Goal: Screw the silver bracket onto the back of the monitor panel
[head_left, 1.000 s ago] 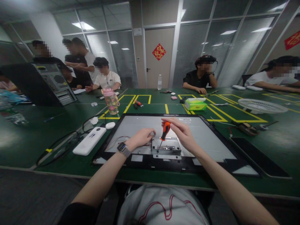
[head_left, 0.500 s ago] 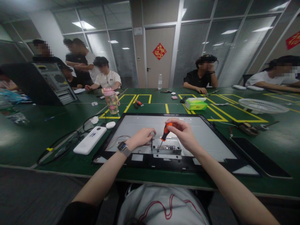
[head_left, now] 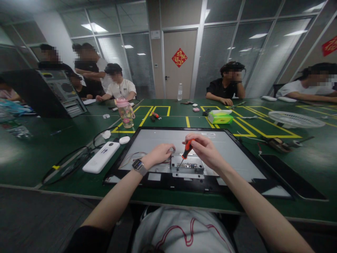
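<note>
Holding the screwdriver [head_left: 186, 152] in my right hand [head_left: 206, 151], pinched by the orange handle between thumb and fingertips, with the other fingers curled over the top. Its long axis runs on a slant. The handle sits up and to the right, near the middle of the frame, and the shaft points down and to the left. The tip sits on the left end of the metal box [head_left: 188, 168] on the back of the panel [head_left: 234, 154].

So the tip is below-left of my right hand and just right of my left hand [head_left: 159, 154], which is honestly the nearer of the two to that spot. Left hand is loosely curled, palm down, fingertips by the box's upper left corner. Touching it or just beside it, I can't tell, and it isn't gripping anything I can see.

Both forearms come in from the bottom of the frame and meet at centre. Right wrist is cocked up, left wrist is flat with the watch [head_left: 137, 165] facing up. The panel lies flat on the table [head_left: 34, 158] just below centre, with a white pack [head_left: 101, 157] off to its left.
</note>
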The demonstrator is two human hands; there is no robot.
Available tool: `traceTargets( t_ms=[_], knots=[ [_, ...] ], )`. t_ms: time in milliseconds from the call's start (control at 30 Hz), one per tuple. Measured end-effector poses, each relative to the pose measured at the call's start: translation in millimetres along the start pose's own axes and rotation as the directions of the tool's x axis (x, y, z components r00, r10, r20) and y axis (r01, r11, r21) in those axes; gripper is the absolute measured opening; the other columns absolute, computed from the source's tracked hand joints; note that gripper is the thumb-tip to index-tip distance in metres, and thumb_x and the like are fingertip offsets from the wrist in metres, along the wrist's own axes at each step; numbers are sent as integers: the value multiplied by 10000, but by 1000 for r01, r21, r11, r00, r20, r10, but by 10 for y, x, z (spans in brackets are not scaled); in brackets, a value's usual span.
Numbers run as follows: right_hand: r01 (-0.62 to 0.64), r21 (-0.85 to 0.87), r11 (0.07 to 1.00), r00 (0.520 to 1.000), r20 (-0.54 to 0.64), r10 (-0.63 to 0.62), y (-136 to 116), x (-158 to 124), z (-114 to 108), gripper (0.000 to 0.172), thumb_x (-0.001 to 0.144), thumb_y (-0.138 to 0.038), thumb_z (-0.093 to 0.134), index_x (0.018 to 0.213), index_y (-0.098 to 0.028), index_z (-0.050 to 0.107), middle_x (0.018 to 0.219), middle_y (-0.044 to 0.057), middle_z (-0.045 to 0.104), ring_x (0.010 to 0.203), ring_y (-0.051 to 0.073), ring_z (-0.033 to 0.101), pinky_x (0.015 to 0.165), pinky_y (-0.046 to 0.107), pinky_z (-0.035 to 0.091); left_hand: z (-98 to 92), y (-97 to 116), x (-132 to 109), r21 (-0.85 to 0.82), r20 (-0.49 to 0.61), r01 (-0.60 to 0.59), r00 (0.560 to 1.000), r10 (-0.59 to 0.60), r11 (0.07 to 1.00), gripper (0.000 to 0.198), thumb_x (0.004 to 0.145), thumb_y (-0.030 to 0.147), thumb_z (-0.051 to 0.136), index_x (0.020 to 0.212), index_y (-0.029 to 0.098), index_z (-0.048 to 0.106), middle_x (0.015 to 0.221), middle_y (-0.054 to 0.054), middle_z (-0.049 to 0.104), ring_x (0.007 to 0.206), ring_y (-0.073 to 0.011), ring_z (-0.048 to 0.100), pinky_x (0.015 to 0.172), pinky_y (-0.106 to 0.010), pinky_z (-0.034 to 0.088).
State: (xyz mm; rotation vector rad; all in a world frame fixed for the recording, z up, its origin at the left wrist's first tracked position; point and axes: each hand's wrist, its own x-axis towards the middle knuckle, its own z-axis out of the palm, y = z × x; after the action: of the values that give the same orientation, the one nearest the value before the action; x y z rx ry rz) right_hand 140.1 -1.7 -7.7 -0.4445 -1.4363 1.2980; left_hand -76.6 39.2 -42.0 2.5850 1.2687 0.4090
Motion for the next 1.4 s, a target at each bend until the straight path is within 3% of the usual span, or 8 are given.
traceTargets(
  t_ms=[100, 267, 433, 600, 833, 1033, 1167, 1400],
  knots=[
    [-40, 41, 998, 999, 15, 39, -3, -4, 11, 244, 823, -443, 745, 998, -275, 763, 938, 37, 731, 915, 188, 666, 903, 358, 509, 5, -6, -2, -1, -8, -4, 1000, 4, 1000, 294, 904, 117, 454, 1095, 181, 667, 1011, -65, 723, 897, -209, 661, 828, -282, 482],
    [2, -1, 1000, 1000, -17, -2, 11, 0, 8, 200, 751, -435, 812, 863, -275, 767, 937, 13, 702, 885, 180, 648, 931, 366, 500, 5, -9, -6, -15, -9, -8, 1000, 8, 1000, 288, 903, 116, 453, 1081, 182, 668, 1010, -61, 722, 895, -204, 660, 834, -278, 481],
    [-41, 46, 998, 999, 37, 39, -10, -1, 28, 233, 851, -444, 714, 1015, -281, 742, 916, 29, 716, 914, 196, 659, 947, 396, 492, 1, -7, -6, -32, -10, -4, 1000, 4, 999, 289, 898, 112, 462, 1094, 180, 664, 1032, -63, 722, 904, -206, 659, 844, -285, 483],
    [-17, -3, 1000, 1000, 22, 17, -7, 1, 10, 197, 788, -437, 778, 900, -278, 746, 953, 19, 708, 899, 189, 661, 953, 397, 510, -10, 0, -8, -34, 0, -9, 1000, 9, 999, 287, 901, 109, 462, 1093, 176, 664, 1031, -65, 721, 920, -206, 657, 854, -285, 482],
    [24, -163, 986, 993, 115, -5, -10, 3, -71, 328, 943, -432, 595, 1232, -302, 682, 1079, 63, 748, 1072, 231, 678, 1016, 455, 482, -11, 5, -8, -29, 3, 7, 1000, -7, 1000, 291, 894, 110, 472, 1095, 177, 671, 972, -60, 718, 865, -202, 658, 830, -289, 485],
    [218, -481, 849, 960, -50, -275, 26, -13, -4, 235, 858, -346, 714, 1083, -297, 757, 1010, 53, 700, 955, 220, 657, 916, 407, 516, -11, 15, -7, -8, 3, 11, 1000, -11, 1000, 288, 905, 114, 466, 1103, 175, 667, 1034, -73, 725, 934, -218, 661, 859, -301, 487],
    [191, -405, 894, 980, 23, -199, -11, -18, -10, 273, 960, -347, 566, 1184, -313, 717, 1042, 53, 713, 1031, 223, 665, 963, 422, 496, -7, 7, -8, -15, -6, 0, 1000, -1, 1000, 286, 898, 112, 467, 1091, 175, 669, 1016, -69, 724, 918, -213, 662, 854, -294, 485],
    [141, -286, 948, 981, -91, -173, 31, 24, -56, 159, 812, -403, 752, 901, -274, 780, 935, 27, 665, 871, 180, 630, 792, 324, 517, -28, 33, -10, -12, 16, 8, 1000, -8, 1000, 301, 897, 99, 460, 1110, 167, 662, 1017, -69, 721, 905, -204, 657, 857, -286, 482]
  ],
)
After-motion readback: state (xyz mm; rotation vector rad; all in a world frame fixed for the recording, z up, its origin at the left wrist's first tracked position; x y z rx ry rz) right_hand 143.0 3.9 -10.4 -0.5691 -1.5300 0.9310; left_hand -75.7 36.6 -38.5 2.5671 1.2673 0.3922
